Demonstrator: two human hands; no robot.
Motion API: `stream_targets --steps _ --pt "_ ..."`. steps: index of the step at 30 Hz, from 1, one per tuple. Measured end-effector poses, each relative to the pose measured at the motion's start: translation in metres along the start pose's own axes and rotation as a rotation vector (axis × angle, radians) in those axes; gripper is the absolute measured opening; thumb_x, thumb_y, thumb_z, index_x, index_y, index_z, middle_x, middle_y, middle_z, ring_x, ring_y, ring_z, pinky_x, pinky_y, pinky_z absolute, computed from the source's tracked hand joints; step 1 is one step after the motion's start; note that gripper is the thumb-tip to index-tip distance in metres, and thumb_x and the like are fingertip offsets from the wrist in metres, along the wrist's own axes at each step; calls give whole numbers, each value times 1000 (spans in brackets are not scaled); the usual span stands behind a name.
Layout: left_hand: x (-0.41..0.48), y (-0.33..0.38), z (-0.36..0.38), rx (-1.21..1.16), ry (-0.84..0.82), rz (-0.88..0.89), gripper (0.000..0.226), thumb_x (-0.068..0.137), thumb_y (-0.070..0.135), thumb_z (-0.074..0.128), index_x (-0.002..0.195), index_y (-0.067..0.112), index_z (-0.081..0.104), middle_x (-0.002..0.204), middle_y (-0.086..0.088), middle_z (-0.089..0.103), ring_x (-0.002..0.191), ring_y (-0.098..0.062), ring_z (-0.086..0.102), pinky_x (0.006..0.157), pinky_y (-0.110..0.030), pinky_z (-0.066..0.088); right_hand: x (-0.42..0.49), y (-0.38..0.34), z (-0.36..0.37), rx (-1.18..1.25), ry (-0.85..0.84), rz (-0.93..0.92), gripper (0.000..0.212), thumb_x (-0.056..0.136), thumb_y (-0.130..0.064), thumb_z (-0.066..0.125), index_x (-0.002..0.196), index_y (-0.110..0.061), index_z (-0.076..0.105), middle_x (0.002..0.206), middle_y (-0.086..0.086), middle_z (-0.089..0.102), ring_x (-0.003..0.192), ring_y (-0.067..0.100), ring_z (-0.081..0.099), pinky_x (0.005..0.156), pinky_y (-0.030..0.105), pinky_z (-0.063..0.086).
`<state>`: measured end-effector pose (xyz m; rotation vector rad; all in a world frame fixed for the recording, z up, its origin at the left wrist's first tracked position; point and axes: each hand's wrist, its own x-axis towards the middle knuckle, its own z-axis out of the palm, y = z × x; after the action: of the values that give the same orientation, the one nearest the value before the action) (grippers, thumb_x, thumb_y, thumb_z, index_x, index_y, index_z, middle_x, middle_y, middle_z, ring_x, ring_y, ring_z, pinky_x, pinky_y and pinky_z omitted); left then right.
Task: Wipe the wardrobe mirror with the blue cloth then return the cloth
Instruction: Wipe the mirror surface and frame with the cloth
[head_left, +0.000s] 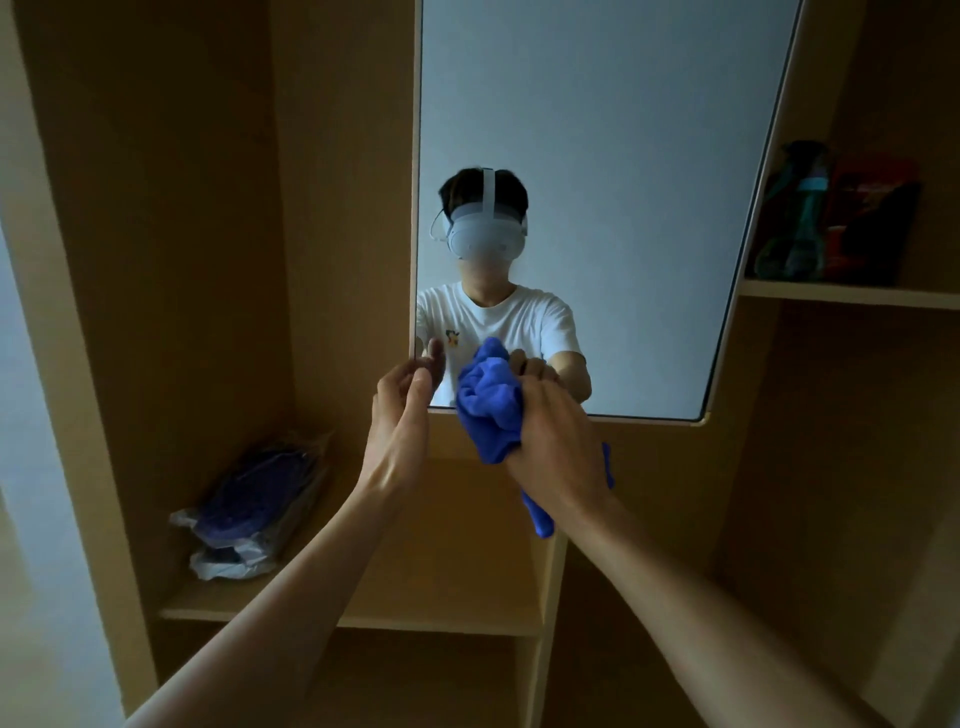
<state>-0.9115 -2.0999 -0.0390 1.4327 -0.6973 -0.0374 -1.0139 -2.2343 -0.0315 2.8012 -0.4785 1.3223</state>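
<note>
The wardrobe mirror hangs in front of me, tall, with a thin pale frame, and reflects a person in a white shirt. My right hand grips the bunched blue cloth at the mirror's lower edge, near its left corner; a tail of the cloth hangs below my wrist. My left hand is raised at the mirror's lower left corner, its fingers loosely curled by the frame's edge and holding nothing that I can see.
A wooden shelf lies below on the left, with a plastic bag holding something purple. On the right a higher shelf carries a bottle and a dark red pack. Wooden wardrobe panels stand all around.
</note>
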Motion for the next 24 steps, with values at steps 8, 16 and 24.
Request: stream_targets --steps 8,16,24 --pt "-10 6 8 57 4 60 33 86 54 50 117 59 39 138 11 45 129 -7 45 104 -32 35 -26 76 -39 78 91 124 21 94 -32 67 111 -21 63 92 -8 65 83 9 63 71 25 49" --pt "-2 24 31 361 170 238 69 95 24 64 154 20 28 154 -4 25 142 -23 28 116 -52 33 -2 64 -63 32 99 56 26 92 -50 50 103 -27 57 81 -12 57 70 7 54 60 21 40" --pt "38 109 28 410 -46 545 76 83 12 60 154 13 34 159 -2 32 149 -21 29 117 -51 36 82 23 -114 146 63 39 29 85 -22 67 114 -20 63 99 -12 63 86 0 52 75 6 39"
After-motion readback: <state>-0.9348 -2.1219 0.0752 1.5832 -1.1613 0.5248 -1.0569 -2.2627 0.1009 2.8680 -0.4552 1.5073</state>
